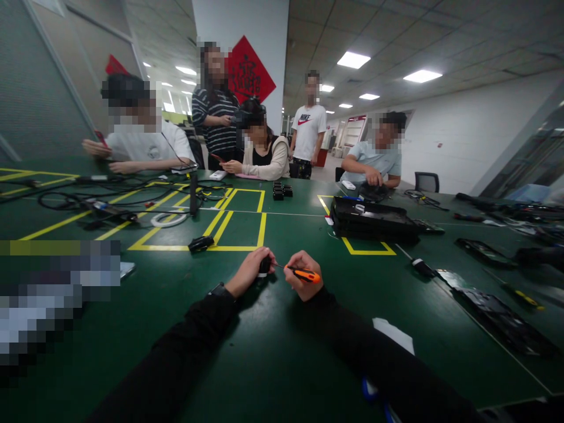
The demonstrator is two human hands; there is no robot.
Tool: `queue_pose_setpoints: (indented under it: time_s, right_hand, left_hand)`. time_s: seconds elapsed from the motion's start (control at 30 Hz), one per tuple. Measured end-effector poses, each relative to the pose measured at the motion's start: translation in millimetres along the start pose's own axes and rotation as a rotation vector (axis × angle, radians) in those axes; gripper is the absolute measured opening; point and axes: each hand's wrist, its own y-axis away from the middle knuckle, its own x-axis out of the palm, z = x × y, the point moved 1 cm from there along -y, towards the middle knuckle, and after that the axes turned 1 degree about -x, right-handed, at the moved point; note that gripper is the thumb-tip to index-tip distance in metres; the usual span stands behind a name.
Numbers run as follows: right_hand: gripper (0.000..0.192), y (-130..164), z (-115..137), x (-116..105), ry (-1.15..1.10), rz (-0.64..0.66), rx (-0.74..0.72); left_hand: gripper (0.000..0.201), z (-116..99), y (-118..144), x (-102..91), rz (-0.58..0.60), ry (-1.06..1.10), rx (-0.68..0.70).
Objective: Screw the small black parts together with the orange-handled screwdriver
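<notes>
My left hand (251,269) is closed around a small black part (265,265), whose exact kind I cannot make out. In my right hand (301,275) is an orange and black screwdriver (308,275), held by its handle. Its thin shaft points left, and the tip reaches the black part or very close to it; contact is too small to tell. Both hands are just above the green table (247,364), in front of the yellow tape lines. A white paper piece (394,335) lies beside my right forearm.
A black tray-like case (374,218) stands ahead to the right. Several small black blocks (281,190) sit farther back. A black object (201,243) and tangled cables (97,200) lie left. Opened device parts (497,311) and a yellow screwdriver (524,296) lie right. Several people are across the table.
</notes>
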Motion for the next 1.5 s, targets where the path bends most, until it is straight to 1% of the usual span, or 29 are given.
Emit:
queue_pose_setpoints:
  time_s: [0.07,0.17,0.3,0.43,0.5,0.6,0.67,0.7,0.8,0.87,0.93,1.07,1.17,1.23,1.37,1.5]
  right_hand:
    - [0.007,0.1,0.8,0.1,-0.023,0.027,-0.034]
    - [0.005,0.3,6.0,-3.5,0.046,0.09,-0.119]
    - [0.012,0.8,10.2,-9.1,0.151,0.072,-0.181]
    - [0.019,0.9,5.3,-8.4,0.178,0.055,-0.116]
    - [0.014,0.2,3.3,-7.6,0.159,0.067,-0.101]
    - [0.006,-1.6,4.5,-8.3,0.136,0.086,-0.175]
    - [0.008,-2.4,6.5,-9.7,0.129,0.097,-0.22]
    - [0.011,-2.4,7.3,-10.3,0.122,0.102,-0.22]
    - [0.017,-1.1,7.5,-10.4,0.085,0.093,-0.125]
    - [0.018,0.3,6.8,-9.0,0.068,0.086,-0.062]
    - [0.016,1.4,6.1,-7.3,0.068,0.08,-0.04]
    - [0.008,0.6,4.8,-5.9,0.098,0.095,-0.092]
    - [0.007,-1.3,5.5,-6.4,0.146,0.132,-0.19]
    - [0.009,-2.0,6.7,-6.7,0.163,0.143,-0.225]
    - [0.012,-1.5,7.0,-6.4,0.154,0.145,-0.202]
    - [0.015,-0.9,5.3,-6.6,0.148,0.145,-0.194]
  left_hand:
    - [0.033,1.5,-0.6,-0.9,-0.006,0.014,-0.003]
    - [0.034,2.9,-0.7,-2.0,-0.026,0.027,-0.005]
    - [0.034,1.5,0.6,-0.3,0.005,0.018,0.01]
    - [0.033,-0.5,1.8,1.4,0.013,0.008,-0.004]
    - [0.033,-0.9,1.8,1.6,0.011,0.009,-0.012]
    - [0.035,-1.0,1.5,1.5,-0.003,-0.001,-0.023]
    - [0.036,-1.2,1.4,1.5,-0.018,-0.001,-0.028]
    - [0.036,-1.3,1.4,1.4,-0.025,0.002,-0.026]
    - [0.034,-1.5,1.4,1.2,-0.02,0.005,-0.023]
    - [0.033,-1.0,1.1,0.9,-0.011,0.011,-0.022]
    - [0.033,0.1,0.5,0.4,-0.007,0.023,-0.02]
    - [0.033,3.2,-0.6,-0.8,0.0,0.022,-0.024]
    - [0.034,5.0,-1.0,-1.6,-0.011,0.012,-0.027]
    - [0.034,5.7,-1.2,-2.1,-0.013,0.019,-0.029]
    - [0.033,4.8,-1.5,-2.0,0.0,0.043,-0.023]
    - [0.034,2.6,-1.7,-1.3,-0.011,0.051,-0.033]
